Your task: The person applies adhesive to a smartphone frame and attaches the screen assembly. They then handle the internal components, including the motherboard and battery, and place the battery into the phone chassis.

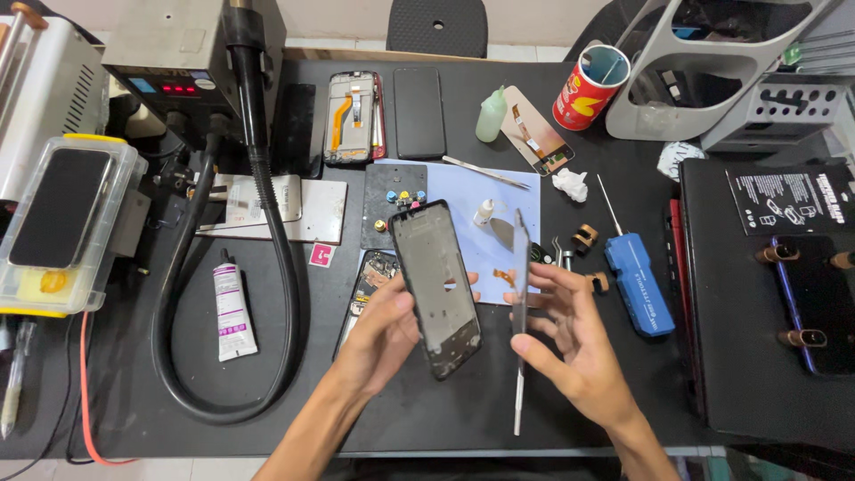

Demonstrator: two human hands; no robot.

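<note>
My left hand (pixel 381 334) holds a black phone frame (pixel 435 285) upright over the black desk, its grey inner plate facing me. My right hand (pixel 570 334) holds a thin phone screen panel (pixel 520 267) edge-on just right of the frame, thumb and fingers pinching its lower part. An orange flex cable hangs between the two parts. Below the hands a thin metal pry tool (pixel 517 401) lies on the desk. Under the frame sits an opened phone body (pixel 370 283) partly hidden by my left hand.
A pale blue work mat (pixel 463 191) lies behind the hands with a small glue bottle. A blue electric screwdriver (pixel 637 281) lies at right, a glue tube (pixel 233 307) and thick black hose (pixel 276 258) at left. Phones, a green dropper bottle and a red cup stand farther back.
</note>
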